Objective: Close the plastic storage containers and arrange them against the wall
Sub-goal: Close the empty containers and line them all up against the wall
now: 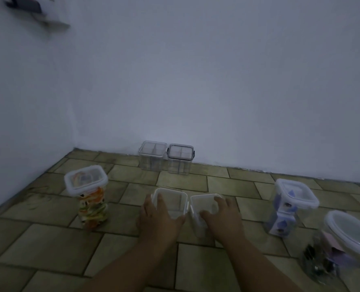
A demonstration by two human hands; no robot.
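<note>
Two clear square containers stand side by side on the tiled floor in front of me. My left hand grips the left container over its near left rim. My right hand grips the right container the same way. Both tops look open, though the dim light makes it hard to tell. Two more clear containers stand against the wall: one with a clear top and one with a dark-rimmed lid.
A tall lidded jar with orange and green contents stands to the left. A lidded jar with purple pieces and a round lidded jar stand to the right. The white wall meets the floor behind; a shelf hangs at upper left.
</note>
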